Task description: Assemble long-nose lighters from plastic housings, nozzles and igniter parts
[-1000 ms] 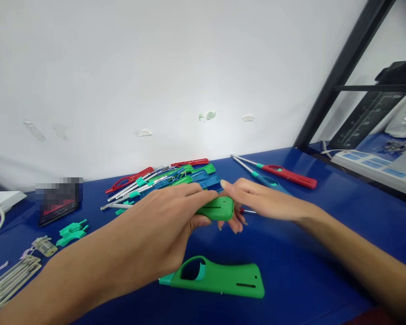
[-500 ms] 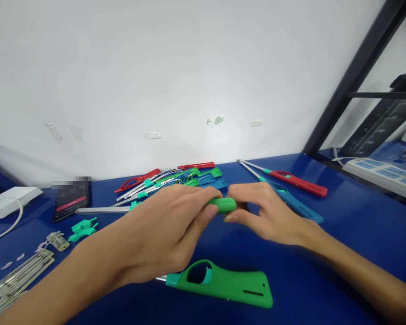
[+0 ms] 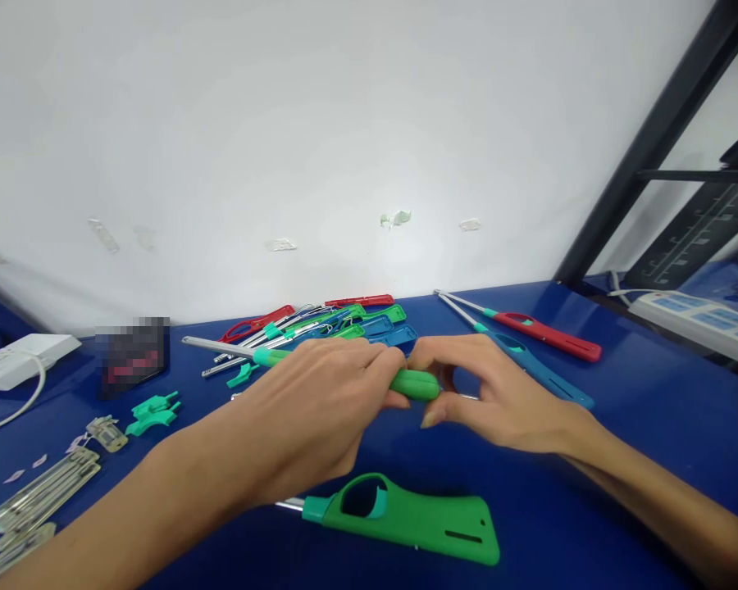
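My left hand (image 3: 338, 393) is closed around the handle of a green long-nosed gas lighter (image 3: 415, 384), whose silver tube points left past my knuckles. At the butt of that handle, my right hand (image 3: 492, 393) has thumb and fingers curled in a pinch. A thin silvery piece (image 3: 469, 397) shows between those fingers; what it belongs to is hidden. Nearer to me lies another green gas lighter (image 3: 427, 524) with a teal trigger. My left forearm covers part of the table.
Behind my hands lie several lighter shells and metal tubes (image 3: 271, 334). A red lighter (image 3: 547, 336) and a blue lighter (image 3: 550, 378) are at right. Teal triggers (image 3: 152, 414), clear fuel tanks (image 3: 43, 496) and a phone (image 3: 135, 356) are at left. A power strip (image 3: 701, 324) stands far right.
The held lighter has turned, its tube end now farther back and its butt slightly lower and to the right. The silvery piece by my right fingers has come into view.
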`<state>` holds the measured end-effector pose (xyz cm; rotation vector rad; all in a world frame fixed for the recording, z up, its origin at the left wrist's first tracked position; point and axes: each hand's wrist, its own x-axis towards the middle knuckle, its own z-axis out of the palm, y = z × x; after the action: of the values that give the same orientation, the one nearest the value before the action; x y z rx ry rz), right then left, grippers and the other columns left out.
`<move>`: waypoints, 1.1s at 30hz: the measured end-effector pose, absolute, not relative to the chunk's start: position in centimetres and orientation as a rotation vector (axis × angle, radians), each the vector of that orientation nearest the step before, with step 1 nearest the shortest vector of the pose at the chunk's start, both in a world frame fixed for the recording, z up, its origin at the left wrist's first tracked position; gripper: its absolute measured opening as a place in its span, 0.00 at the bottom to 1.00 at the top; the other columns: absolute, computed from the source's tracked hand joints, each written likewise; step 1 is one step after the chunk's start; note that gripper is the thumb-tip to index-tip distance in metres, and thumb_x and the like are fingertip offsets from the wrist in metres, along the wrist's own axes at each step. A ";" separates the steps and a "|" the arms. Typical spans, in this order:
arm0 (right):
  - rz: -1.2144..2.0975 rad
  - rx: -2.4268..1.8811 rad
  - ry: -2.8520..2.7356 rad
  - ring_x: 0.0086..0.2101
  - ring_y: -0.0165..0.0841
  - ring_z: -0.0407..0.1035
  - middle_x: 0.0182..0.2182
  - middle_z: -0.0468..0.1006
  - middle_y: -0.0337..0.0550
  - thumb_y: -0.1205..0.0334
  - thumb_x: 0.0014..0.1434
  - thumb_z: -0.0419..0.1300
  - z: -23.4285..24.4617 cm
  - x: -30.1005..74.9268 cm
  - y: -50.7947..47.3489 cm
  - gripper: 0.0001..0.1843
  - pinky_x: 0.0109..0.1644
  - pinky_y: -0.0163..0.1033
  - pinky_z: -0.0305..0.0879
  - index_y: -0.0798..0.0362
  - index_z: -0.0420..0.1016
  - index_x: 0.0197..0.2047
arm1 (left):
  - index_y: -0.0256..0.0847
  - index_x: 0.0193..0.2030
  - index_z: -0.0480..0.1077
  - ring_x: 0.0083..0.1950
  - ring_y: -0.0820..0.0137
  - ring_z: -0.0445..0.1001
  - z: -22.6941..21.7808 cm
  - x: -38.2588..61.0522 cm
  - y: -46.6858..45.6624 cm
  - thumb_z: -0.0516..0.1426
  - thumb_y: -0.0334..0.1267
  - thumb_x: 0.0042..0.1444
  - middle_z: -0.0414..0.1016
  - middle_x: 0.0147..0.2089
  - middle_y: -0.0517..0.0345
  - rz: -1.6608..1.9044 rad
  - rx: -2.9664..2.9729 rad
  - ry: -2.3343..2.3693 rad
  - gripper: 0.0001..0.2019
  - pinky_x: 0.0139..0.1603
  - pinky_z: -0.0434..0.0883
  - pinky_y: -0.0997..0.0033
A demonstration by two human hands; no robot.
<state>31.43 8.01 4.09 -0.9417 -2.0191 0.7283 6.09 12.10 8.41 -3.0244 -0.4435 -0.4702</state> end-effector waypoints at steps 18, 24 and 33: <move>0.442 -0.889 -2.026 0.24 0.26 0.64 0.25 0.71 0.28 0.37 0.68 0.78 3.4 31.5 8.1 0.30 0.27 0.32 0.63 0.48 0.71 0.33 | 0.35 0.55 0.76 0.45 0.55 0.80 7.1 6.2 12.7 0.49 0.17 0.60 0.81 0.46 0.50 -0.515 -2.897 -0.242 0.23 0.48 0.78 0.56; -0.063 -0.788 -2.071 0.25 0.25 0.61 0.27 0.71 0.28 0.37 0.77 0.70 3.1 31.7 7.8 0.28 0.29 0.35 0.57 0.48 0.68 0.36 | 0.38 0.61 0.72 0.49 0.58 0.82 6.2 6.2 13.5 0.49 0.13 0.57 0.83 0.52 0.51 -0.623 -2.940 -0.195 0.30 0.51 0.81 0.61; -0.374 -0.728 -2.040 0.23 0.24 0.73 0.35 0.88 0.33 0.41 0.84 0.61 2.7 31.3 7.7 0.18 0.29 0.34 0.67 0.49 0.75 0.54 | 0.41 0.66 0.66 0.54 0.63 0.83 6.2 6.0 13.5 0.48 0.13 0.65 0.84 0.55 0.53 -0.745 -2.914 -0.190 0.27 0.57 0.81 0.65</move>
<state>31.27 7.70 2.68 -0.7283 -2.0398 -0.3737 6.03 13.51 6.19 -2.9138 -0.1901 -0.7448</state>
